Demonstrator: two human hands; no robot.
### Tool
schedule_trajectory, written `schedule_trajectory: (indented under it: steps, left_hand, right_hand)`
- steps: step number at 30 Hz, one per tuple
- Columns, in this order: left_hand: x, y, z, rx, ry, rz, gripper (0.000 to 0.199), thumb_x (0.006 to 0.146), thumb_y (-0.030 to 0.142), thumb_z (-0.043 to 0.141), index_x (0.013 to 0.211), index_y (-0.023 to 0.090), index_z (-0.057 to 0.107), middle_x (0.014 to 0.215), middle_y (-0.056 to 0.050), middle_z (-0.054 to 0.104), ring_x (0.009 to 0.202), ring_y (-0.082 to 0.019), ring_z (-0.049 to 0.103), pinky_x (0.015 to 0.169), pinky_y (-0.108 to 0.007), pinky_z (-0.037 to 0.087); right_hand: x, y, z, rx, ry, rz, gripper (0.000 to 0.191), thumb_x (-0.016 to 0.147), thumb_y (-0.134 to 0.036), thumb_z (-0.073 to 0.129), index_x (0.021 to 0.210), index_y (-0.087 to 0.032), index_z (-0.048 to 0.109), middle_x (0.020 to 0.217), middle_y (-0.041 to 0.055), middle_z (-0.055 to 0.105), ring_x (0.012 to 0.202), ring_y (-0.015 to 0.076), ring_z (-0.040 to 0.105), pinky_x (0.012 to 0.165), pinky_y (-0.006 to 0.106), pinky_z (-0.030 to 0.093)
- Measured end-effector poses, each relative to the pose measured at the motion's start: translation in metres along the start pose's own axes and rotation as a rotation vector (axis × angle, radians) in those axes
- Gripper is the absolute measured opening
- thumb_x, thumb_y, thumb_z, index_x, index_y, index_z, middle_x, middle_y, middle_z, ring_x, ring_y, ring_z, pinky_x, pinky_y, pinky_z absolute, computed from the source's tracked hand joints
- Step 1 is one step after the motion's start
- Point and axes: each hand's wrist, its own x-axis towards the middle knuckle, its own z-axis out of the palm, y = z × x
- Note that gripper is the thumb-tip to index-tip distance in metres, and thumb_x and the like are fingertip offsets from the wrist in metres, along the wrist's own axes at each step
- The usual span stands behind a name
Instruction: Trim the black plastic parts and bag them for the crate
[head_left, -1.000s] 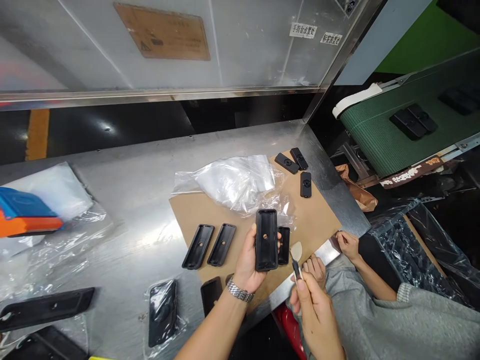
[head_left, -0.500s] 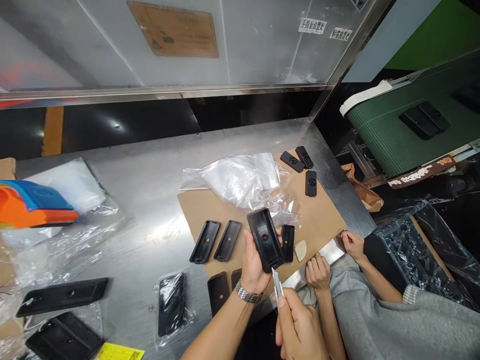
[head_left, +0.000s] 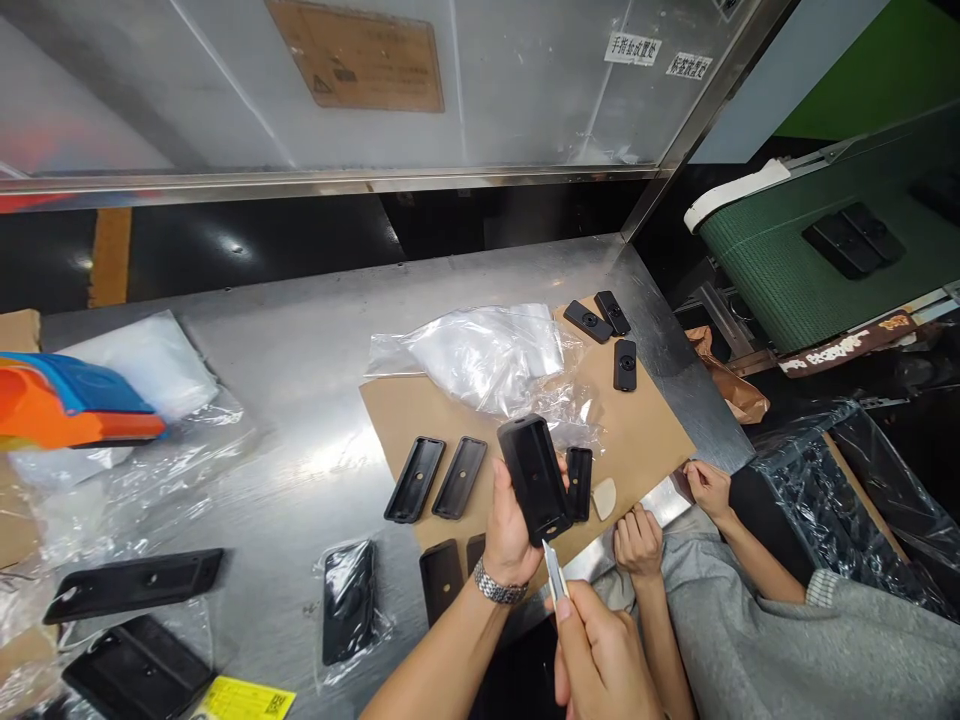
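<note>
My left hand [head_left: 510, 535], with a metal watch on the wrist, is closed around a black plastic tray-like housing [head_left: 534, 475], held up tilted over the brown cardboard sheet [head_left: 645, 430]. In my right hand [head_left: 600, 650] is a utility knife [head_left: 555, 572], its blade tip at the lower edge of the housing. Several similar black housings [head_left: 415, 480] lie on the cardboard, some partly hidden behind my left arm. A narrower black housing [head_left: 579, 485] lies just right of the held one, beside a pale rounded piece [head_left: 604, 498].
A clear plastic bag [head_left: 487, 355] and small black parts [head_left: 625, 365] lie farther back. At left are a bagged black part [head_left: 348, 602], a yellow label [head_left: 247, 700] and an orange-blue object [head_left: 82, 405]. Another person's hands [head_left: 637, 542] rest at the table's right edge, near a green conveyor [head_left: 772, 260].
The held housing has tipped slightly, so its inner face shows at a different angle. The knife stays at its lower edge. The whole view has shifted a little.
</note>
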Motion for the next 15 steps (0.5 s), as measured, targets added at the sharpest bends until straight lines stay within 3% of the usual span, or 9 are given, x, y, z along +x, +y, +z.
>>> schedule_trajectory:
  steps: [5,15]
  left_hand:
    - [-0.0015,0.0013,0.0009,0.020,-0.011,0.032,0.051,0.070,0.060,0.048,0.084,0.014,0.065,0.074,-0.004,0.064,0.063,-0.011,0.056,0.063,-0.021,0.046]
    - [-0.0012,-0.0006,-0.0015,0.089,-0.006,0.121,0.055,0.071,0.062,0.046,0.089,0.013,0.063,0.073,-0.006,0.064,0.062,-0.014,0.057,0.057,-0.023,0.047]
  right_hand:
    - [-0.0010,-0.0025,0.0004,0.009,0.021,-0.009,0.042,0.087,-0.048,0.019,0.072,-0.020,0.046,0.032,-0.0062,0.037,0.027,0.0069,0.038,0.031,0.013,0.026]
    - [-0.0019,-0.0049,0.0037,-0.017,0.015,0.032,0.043,0.086,-0.048,0.017,0.066,-0.020,0.043,0.033,-0.0050,0.038,0.029,0.0068,0.036,0.034,0.014,0.027]
